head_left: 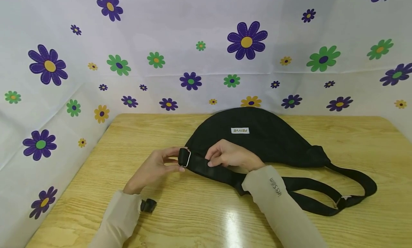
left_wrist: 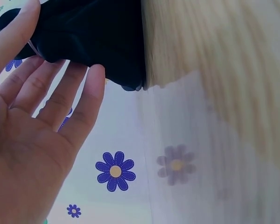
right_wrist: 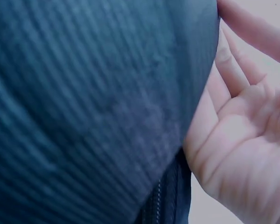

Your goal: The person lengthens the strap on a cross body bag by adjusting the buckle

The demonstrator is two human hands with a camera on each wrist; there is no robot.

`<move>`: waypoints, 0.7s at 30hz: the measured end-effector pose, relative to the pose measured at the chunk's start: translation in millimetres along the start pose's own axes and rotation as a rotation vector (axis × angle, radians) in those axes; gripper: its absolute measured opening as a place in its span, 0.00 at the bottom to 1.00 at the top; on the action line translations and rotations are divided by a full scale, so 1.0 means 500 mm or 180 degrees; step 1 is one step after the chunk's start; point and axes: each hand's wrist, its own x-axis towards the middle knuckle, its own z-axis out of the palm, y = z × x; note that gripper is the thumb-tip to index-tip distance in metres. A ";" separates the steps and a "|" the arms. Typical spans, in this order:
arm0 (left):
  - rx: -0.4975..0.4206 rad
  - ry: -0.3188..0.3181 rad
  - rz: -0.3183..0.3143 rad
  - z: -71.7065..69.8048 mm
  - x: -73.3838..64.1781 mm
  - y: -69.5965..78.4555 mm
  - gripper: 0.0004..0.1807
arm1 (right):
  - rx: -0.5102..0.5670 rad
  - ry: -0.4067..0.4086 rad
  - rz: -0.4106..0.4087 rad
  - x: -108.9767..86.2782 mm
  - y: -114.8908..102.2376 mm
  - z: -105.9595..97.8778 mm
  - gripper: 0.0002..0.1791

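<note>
A black sling bag point(head_left: 254, 140) lies on the table with its curved side to the back and a small white label on it, lettered upside down. At its left end my left hand point(head_left: 157, 167) pinches the strap beside a metal ring point(head_left: 184, 158), thumb on one side and fingers on the other. Just to the right, my right hand point(head_left: 230, 155) pinches the upper edge of the wide black strap point(head_left: 209, 169) between thumb and fingers. Dark ribbed fabric point(right_wrist: 93, 102) fills much of the right wrist view, with a piece of zipper point(right_wrist: 157, 200) below it.
The strap's far part loops across the right side of the table, with a metal slider point(head_left: 342, 201) on it. A short black piece point(head_left: 148, 206) lies by the left sleeve. Behind the wooden table point(head_left: 145, 130) hangs a white flowered cloth point(head_left: 180, 44).
</note>
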 end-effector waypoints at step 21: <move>0.0037 -0.0041 -0.0041 0.005 0.001 0.002 0.25 | 0.0113 0.0660 -0.0287 0.034 -0.006 0.074 0.08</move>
